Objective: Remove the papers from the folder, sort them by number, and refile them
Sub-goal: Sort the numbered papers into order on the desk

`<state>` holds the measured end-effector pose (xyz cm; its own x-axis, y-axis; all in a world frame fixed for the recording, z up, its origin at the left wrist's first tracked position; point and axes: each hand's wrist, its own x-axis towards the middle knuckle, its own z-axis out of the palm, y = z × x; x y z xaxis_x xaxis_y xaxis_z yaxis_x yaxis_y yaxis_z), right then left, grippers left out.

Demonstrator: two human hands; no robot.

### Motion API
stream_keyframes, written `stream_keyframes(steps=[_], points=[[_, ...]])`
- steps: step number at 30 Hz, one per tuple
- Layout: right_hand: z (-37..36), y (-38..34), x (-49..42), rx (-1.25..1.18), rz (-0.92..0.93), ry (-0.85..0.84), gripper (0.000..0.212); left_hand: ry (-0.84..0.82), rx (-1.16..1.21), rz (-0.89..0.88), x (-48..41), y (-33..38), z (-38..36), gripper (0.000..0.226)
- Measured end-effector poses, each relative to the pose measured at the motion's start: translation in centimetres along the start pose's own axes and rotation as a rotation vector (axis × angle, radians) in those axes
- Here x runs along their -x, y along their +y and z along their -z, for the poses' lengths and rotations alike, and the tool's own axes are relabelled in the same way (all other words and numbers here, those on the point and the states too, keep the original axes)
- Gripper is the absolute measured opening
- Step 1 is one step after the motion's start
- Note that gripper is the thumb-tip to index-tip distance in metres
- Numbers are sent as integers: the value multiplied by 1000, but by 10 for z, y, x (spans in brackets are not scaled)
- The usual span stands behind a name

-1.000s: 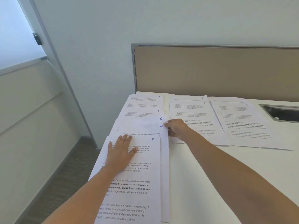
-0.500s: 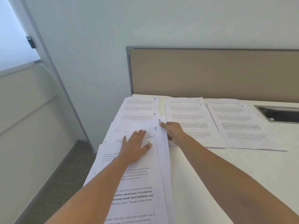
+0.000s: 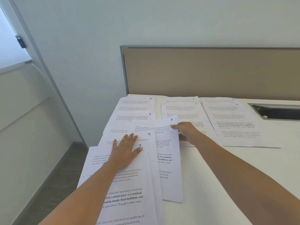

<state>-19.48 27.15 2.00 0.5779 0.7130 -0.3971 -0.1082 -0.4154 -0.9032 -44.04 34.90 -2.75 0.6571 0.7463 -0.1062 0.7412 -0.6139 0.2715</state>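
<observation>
1. White printed sheets cover the pale desk (image 3: 227, 176). A fanned pile lies along its 9 o'clock edge, partly hanging over it.
2. The left hand (image 3: 125, 150) lies flat on sheet 7 (image 3: 129, 192), fingers straight and slightly spread. The thumb points toward 3 o'clock, just below the written number.
3. Sheet 9 (image 3: 150, 138) shows from under sheet 7 toward 1 o'clock. Sheet 6 (image 3: 168, 168) lies beneath both and sticks out at 3 o'clock.
4. The right hand (image 3: 186, 131), at 2 o'clock from the left hand, pinches the right edge of sheet 6 just below its top corner.
5. Sheet 8 (image 3: 138, 117) and sheet 10 (image 3: 136, 103) overlap at 12 o'clock of the pile.
6. Sheet 3 (image 3: 180, 111) and sheet 4 (image 3: 230, 120) lie further toward 3 o'clock, the right hand over sheet 3.
7. A tan partition (image 3: 211, 70) stands along the 12 o'clock edge, with a dark cutout (image 3: 276, 111) at 2 o'clock.
</observation>
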Motion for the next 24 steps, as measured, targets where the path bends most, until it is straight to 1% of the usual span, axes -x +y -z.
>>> stream_keyframes(steps=[1,2,4,5,8,11,14,18,21,24], points=[[1,3,4,31,-14,-43,14,-3,-6,1,0,0,0,97],[1,5,6,57,-11,-50,18,-5,-15,3,0,0,0,86],[5,9,6,87,16,10,24,-8,-33,5,0,0,0,66],[8,9,5,95,23,47,27,-8,-37,5,1,0,1,62],[26,10,1,115,22,136,25,-19,-43,12,4,-1,2,61],[53,11,-3,118,28,221,9,-33,-59,21,4,-2,6,60],[84,12,-7,93,30,333,14,-41,-59,30,4,-2,9,59],[120,7,-9,25,35,418,17,-44,-67,53,4,-2,11,58],[141,4,-14,-23,23,437,21,54,31,49,1,7,15,53],[154,0,-17,-61,9,411,18,211,287,38,-11,40,22,45]])
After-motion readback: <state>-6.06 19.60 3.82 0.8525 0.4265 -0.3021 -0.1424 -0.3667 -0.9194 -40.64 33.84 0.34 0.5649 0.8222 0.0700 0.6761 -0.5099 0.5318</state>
